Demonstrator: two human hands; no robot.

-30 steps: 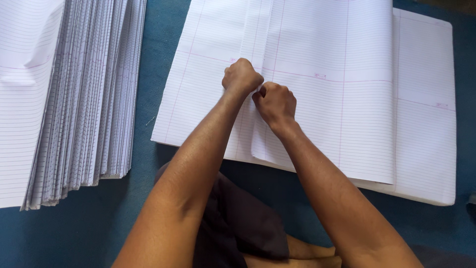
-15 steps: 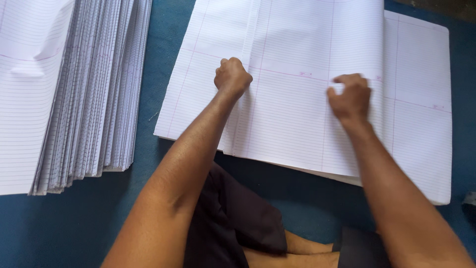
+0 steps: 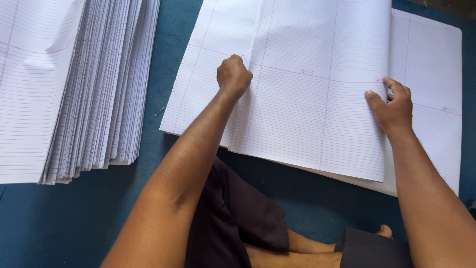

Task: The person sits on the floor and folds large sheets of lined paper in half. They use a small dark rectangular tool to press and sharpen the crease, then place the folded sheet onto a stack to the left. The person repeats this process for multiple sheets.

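No packages, labels, signs or screens show here; only ruled white paper sheets (image 3: pixel 317 99) and a stack of the same (image 3: pixel 74 89) lie on the blue floor (image 3: pixel 74 223).

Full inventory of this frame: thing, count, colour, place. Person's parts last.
folded ruled sheet: one, white with pink rule lines, top centre, lying on the flat sheets, both hands on it
flat ruled sheets: a thin pile, count unclear, white with pink lines, under the folded sheet, showing at right
stack of folded sheets: one fanned stack, sheet count unclear, white, left side
floor covering: one, blue, beneath everything
dark shorts: one pair, dark brown, bottom centre
bare leg: partly seen, bottom centre
left hand: closed fist, pressing on the folded sheet near its fold line
right hand: fingers at the folded sheet's right edge
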